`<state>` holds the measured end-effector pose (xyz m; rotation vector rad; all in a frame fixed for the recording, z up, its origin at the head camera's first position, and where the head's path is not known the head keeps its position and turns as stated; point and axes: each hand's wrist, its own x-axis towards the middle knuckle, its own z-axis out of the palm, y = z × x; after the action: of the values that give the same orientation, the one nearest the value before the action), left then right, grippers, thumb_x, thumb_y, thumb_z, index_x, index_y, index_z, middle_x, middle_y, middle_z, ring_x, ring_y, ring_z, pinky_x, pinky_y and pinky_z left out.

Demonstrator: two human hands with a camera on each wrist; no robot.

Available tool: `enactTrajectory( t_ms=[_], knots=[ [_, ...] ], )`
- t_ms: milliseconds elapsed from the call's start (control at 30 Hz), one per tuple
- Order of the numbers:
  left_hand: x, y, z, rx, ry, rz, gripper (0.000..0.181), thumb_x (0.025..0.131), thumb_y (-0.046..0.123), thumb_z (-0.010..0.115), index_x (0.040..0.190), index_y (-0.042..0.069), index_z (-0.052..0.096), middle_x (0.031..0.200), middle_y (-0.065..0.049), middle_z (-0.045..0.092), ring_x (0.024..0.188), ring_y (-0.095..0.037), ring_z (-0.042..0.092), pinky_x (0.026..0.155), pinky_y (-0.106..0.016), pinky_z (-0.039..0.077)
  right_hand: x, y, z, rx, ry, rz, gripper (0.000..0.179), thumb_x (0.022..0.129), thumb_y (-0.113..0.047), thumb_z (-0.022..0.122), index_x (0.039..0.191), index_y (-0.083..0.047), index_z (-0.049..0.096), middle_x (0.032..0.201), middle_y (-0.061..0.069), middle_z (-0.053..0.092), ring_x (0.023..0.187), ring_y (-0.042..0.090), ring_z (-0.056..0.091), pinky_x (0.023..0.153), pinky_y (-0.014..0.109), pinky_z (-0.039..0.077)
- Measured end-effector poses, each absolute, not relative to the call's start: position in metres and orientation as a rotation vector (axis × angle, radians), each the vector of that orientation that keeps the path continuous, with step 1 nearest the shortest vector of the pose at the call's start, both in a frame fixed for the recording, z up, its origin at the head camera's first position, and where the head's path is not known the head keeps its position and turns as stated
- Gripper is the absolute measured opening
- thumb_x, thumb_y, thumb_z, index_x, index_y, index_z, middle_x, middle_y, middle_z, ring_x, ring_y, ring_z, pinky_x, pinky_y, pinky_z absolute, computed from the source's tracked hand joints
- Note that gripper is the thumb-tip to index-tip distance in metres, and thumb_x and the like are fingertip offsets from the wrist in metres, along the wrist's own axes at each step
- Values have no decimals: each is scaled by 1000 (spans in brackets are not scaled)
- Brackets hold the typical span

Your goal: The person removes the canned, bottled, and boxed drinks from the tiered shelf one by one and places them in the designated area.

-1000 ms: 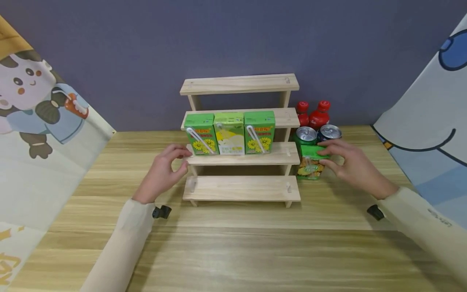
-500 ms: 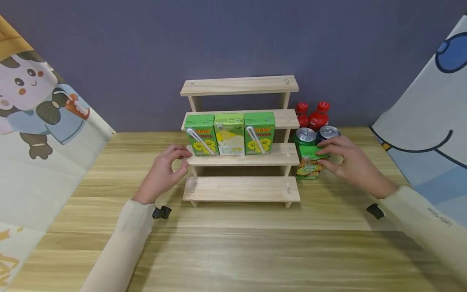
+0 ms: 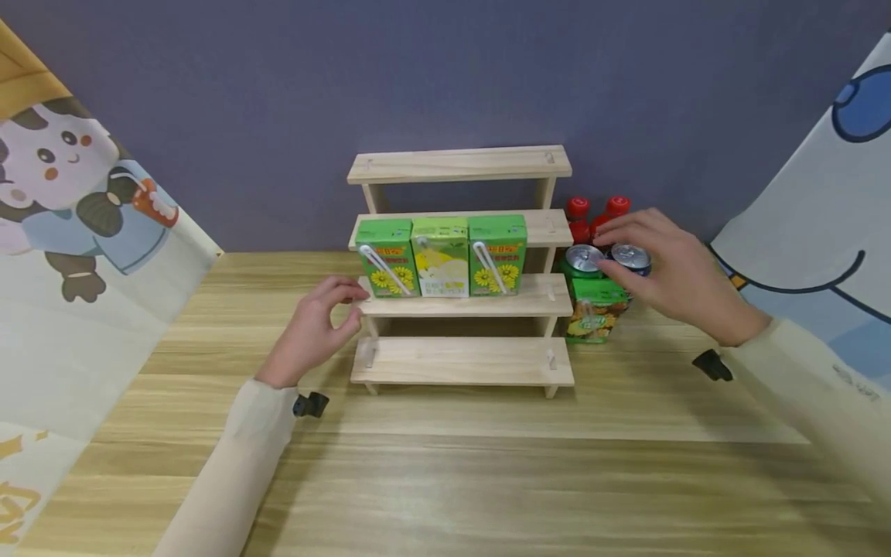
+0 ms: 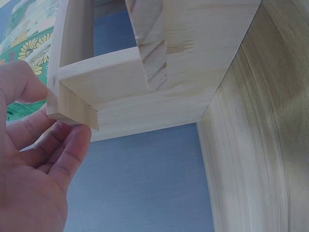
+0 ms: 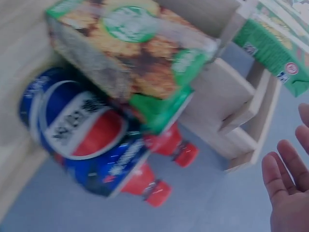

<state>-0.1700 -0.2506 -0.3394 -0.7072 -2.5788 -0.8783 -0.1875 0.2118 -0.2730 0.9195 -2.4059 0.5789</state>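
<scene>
My left hand (image 3: 309,333) grips the left end of a stepped wooden shelf (image 3: 459,360) at its second tier from the bottom. In the left wrist view, its thumb and fingers sit on either side of the board end (image 4: 72,113). Three juice cartons (image 3: 443,259) stand side by side on that tier, straws on their fronts. Over the drink cans hovers my right hand (image 3: 671,271), fingers spread and holding nothing. Below it are a silver-topped green can (image 3: 585,259), a blue cola can (image 5: 82,130) and a green carton with brown pictures (image 3: 595,313).
Two red-capped bottles (image 3: 578,207) stand behind the cans, right of the shelf. Everything sits on a wood-grain table (image 3: 445,495). A dark blue-grey wall (image 3: 459,77) rises behind, with cartoon-printed panels (image 3: 76,201) at both sides.
The right hand has let go of the green carton beside the shelf and risen up and back over the cans. That carton stays standing; the left hand keeps its place.
</scene>
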Motion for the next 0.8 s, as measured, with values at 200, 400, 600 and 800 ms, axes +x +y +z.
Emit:
enactTrajectory(
  t_ms=[200,400,600,800],
  knots=[
    [-171,-251,-340,-705,-2586,-881,20,89,7,58,107,4,65,116,-8,55,104,-27,54,88,-45,46,-191,185,-257,1048,-2354,665,41,77,-8,77,116,-10,63,119,1,58,105,17,52,81,36,44],
    [-171,-250,-340,-708,-2585,-878,20,88,8,58,106,4,65,115,-8,55,104,-26,54,89,-43,46,-199,158,-249,1175,-2296,695,42,76,-7,78,115,-6,63,122,5,57,106,19,54,79,34,45],
    [-171,-250,-341,-713,-2582,-879,20,88,8,58,106,3,65,115,-8,55,104,-26,54,89,-44,46,-211,138,-247,1238,-2342,695,36,80,-16,76,113,-10,62,127,2,54,110,18,53,85,38,47],
    [-170,-250,-342,-712,-2580,-875,20,88,8,58,106,3,65,115,-8,55,103,-26,55,88,-43,47,-220,126,-245,1269,-2421,696,38,80,-19,76,114,-11,60,126,2,54,106,16,55,85,39,49]
  ],
)
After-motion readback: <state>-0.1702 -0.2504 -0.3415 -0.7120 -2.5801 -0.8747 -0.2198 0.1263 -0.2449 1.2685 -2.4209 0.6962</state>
